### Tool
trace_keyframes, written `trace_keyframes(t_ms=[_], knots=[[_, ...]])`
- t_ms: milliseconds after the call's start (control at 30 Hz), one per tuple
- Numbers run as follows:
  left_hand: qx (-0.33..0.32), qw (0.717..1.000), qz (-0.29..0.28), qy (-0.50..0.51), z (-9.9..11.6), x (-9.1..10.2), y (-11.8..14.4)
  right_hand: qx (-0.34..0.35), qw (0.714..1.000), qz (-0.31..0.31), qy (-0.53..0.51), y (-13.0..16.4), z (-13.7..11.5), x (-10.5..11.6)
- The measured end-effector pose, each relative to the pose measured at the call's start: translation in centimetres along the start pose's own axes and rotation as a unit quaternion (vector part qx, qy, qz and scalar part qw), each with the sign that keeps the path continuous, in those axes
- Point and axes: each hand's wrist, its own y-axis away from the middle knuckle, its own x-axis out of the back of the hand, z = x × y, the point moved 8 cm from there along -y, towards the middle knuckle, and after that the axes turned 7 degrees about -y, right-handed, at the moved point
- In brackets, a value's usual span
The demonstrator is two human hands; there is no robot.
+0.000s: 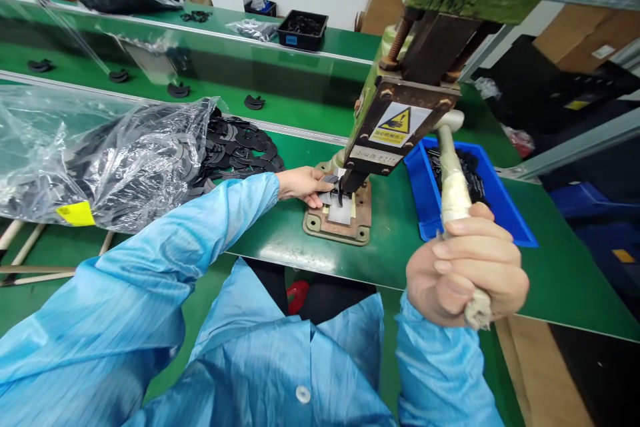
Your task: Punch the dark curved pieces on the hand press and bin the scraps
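My right hand [467, 270] is wrapped round the taped lever handle [455, 180] of a green hand press [390, 113], to the right of its column. At the base plate [337, 232] of the press, my left hand [303, 185] pinches a flat dark curved piece [327, 185] beside the lower end of the ram [354, 180]. Part of that piece is hidden by my fingers and the ram. A small light metal plate [340, 212] lies on the base below it.
Left of the press, a clear plastic bag [135, 167] spills many black curved pieces [245, 147]. A blue bin [505, 213] with black parts stands at right. Several curved pieces [254, 102] lie along the green strip behind. A black tray [303, 30] sits on the far ledge.
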Motion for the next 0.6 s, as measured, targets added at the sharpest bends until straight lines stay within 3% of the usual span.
trace_keyframes(t_ms=[233, 367, 500, 600], knots=[[-0.021, 0.997, 0.034, 0.063, -0.3, -0.8, 0.6, 0.023, 0.998, 0.049, -0.024, 0.4, 0.3, 0.3], [-0.016, 0.998, 0.013, 0.065, 0.0, -0.9, 0.7, 0.030, 0.998, 0.047, -0.020, -0.1, 0.4, 0.3], [-0.024, 0.998, -0.003, 0.060, 0.4, -1.0, 1.0, 0.023, 0.997, -0.001, -0.080, -5.0, 0.4, -0.9], [-0.047, 0.995, -0.006, 0.083, 0.4, -1.1, 1.6, -0.053, 0.990, -0.070, -0.113, -10.2, 1.1, -3.0]])
